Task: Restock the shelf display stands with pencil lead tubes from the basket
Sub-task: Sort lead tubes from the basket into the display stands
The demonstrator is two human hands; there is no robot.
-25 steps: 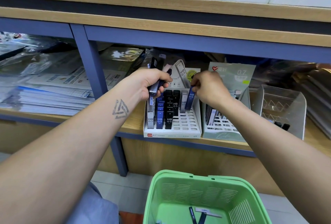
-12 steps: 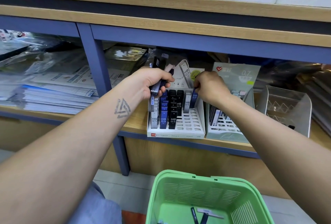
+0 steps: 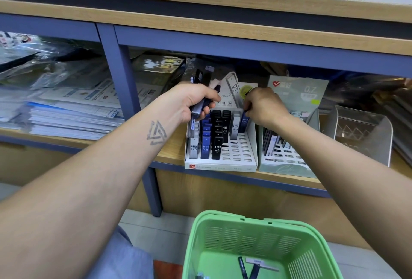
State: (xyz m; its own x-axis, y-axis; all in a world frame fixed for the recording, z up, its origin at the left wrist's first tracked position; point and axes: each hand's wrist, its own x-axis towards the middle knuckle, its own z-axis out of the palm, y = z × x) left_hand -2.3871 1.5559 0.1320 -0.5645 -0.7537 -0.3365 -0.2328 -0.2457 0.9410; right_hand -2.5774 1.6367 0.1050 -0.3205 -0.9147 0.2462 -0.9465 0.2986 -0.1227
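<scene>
A white slotted display stand (image 3: 239,155) sits on the wooden shelf, its left columns filled with grey, blue and black HB 0.5 lead tubes. My left hand (image 3: 192,102) grips a bundle of several lead tubes (image 3: 200,77) above the stand's left side. My right hand (image 3: 264,105) pinches the top of a blue lead tube (image 3: 244,123) standing in the stand's rightmost column, beside a grey tube (image 3: 235,125). The green basket (image 3: 223,240) stands below on the floor with a few tubes (image 3: 256,264) lying in it.
A pale green 0.7 display stand (image 3: 287,167) sits right of the white one, then a clear plastic stand (image 3: 365,131). Stacked papers in plastic sleeves (image 3: 66,111) fill the left bay behind a blue post (image 3: 124,82). White boxes line the shelf above.
My right hand has pushed the blue tube lower into the rightmost column. My left hand still holds its bundle in the same place. The camera has shifted slightly.
</scene>
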